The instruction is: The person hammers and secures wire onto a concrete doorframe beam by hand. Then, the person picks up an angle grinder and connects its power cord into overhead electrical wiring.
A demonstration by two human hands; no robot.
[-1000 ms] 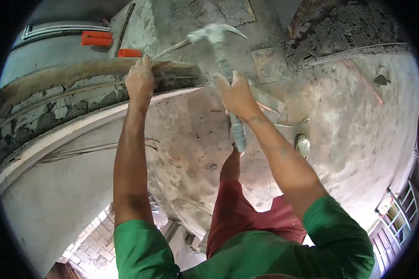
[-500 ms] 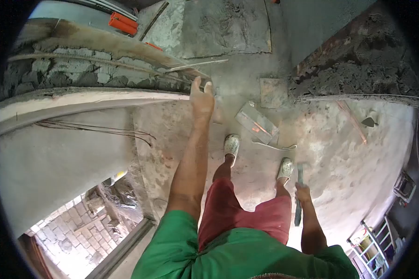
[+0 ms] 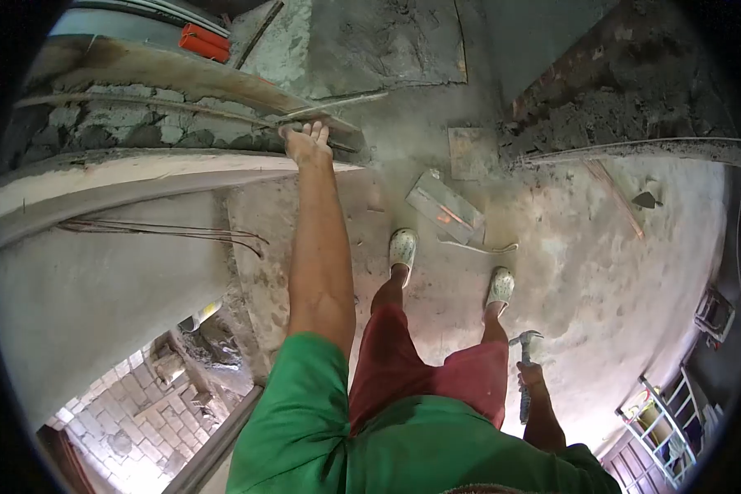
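1. Long, brown wooden board (image 3: 165,76) runs along the left side, just above a bumpy gray wall strip (image 3: 140,132). Thin, bent, rusty-brown rods (image 3: 165,233) show against smooth gray wall lower down.
2. Two bright orange, round pipes (image 3: 204,43) sit past the board.
3. The left hand (image 3: 307,146) reaches out to the board, near its right end. Its fingers are open and spread apart. I can't tell if they touch the wood.
4. One white, speckled shoe (image 3: 403,247) is on the gray floor. Past it lies a flat, gray, box-shaped piece (image 3: 445,207) with an orange streak.
5. A gray hammer (image 3: 526,354) with a curved head is low down, beside the person's red shorts (image 3: 477,375). The right hand (image 3: 531,375) has its fingers wrapped around the handle. The head sticks out past the hand.
6. Farther right, thin brown sticks (image 3: 616,198) lie on the floor, near a small, dark, pointy piece (image 3: 646,200).
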